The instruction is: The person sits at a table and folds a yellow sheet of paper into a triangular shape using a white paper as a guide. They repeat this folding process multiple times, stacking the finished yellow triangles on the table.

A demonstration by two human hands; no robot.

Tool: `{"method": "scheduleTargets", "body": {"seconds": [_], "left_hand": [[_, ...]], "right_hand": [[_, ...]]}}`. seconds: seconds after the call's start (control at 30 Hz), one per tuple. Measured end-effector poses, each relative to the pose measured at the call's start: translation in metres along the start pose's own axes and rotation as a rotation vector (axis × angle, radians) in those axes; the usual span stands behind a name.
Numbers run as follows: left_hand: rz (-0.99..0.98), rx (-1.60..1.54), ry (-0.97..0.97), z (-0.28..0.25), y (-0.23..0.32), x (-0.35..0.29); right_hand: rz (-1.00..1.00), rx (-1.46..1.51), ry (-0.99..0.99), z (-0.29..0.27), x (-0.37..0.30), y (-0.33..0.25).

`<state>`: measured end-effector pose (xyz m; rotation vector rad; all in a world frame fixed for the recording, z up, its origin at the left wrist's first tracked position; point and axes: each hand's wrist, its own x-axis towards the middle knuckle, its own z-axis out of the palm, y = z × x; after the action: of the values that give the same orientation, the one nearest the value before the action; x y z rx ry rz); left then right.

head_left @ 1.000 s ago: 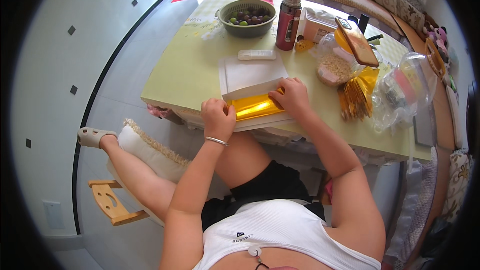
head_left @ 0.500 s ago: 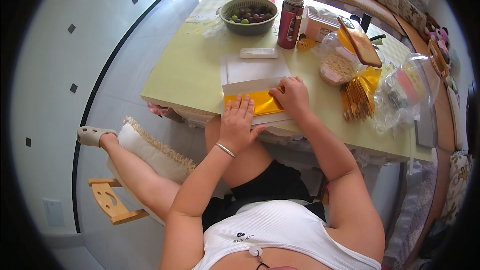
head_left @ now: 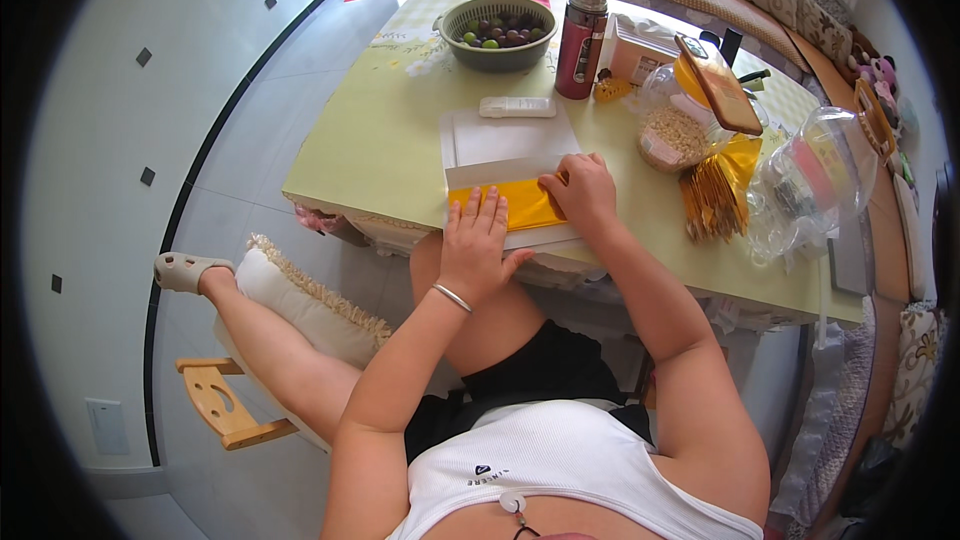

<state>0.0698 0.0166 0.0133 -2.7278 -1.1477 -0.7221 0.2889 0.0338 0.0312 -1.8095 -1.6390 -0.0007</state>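
Note:
A shiny gold foil paper [head_left: 525, 204] lies across a pad of white sheets [head_left: 508, 142] at the table's near edge. Along its far side runs a pale grey-white strip [head_left: 505, 171]. My left hand [head_left: 478, 240] rests flat on the foil's left part, fingers stretched out and close together. At the right end, my right hand [head_left: 585, 196] has curled fingers, thumb and forefinger pinching the foil's edge. A small white oblong case [head_left: 517, 107] sits on the far part of the white sheets.
Behind stand a basket of grapes [head_left: 478, 58] and a dark red flask [head_left: 581, 45]. To the right are a clear jar [head_left: 672, 136] of beige grains, a phone [head_left: 718, 86] leaning on it, a bundle of folded gold papers [head_left: 714, 202] and a clear plastic bag [head_left: 815, 185].
Both hands stay almost where they were. The gold foil between them looks a little smoother near my right hand.

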Motion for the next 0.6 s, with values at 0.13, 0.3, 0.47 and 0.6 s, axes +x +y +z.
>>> {"method": "scheduleTargets", "body": {"seconds": [0.13, 0.3, 0.47, 0.6], "left_hand": [[-0.002, 0.014, -0.004, 0.0, -0.001, 0.0], [0.015, 0.056, -0.071, -0.001, 0.001, -0.001], [0.032, 0.042, -0.125, -0.006, 0.003, -0.002], [0.019, 0.004, -0.215, -0.008, -0.001, -0.002]], "right_hand": [[0.01, -0.001, 0.002, 0.0, 0.0, -0.001], [0.01, 0.005, -0.023, -0.002, -0.001, 0.005], [-0.127, -0.151, -0.007, -0.013, -0.008, 0.001], [-0.446, -0.206, -0.244, -0.002, -0.029, -0.027]]}}
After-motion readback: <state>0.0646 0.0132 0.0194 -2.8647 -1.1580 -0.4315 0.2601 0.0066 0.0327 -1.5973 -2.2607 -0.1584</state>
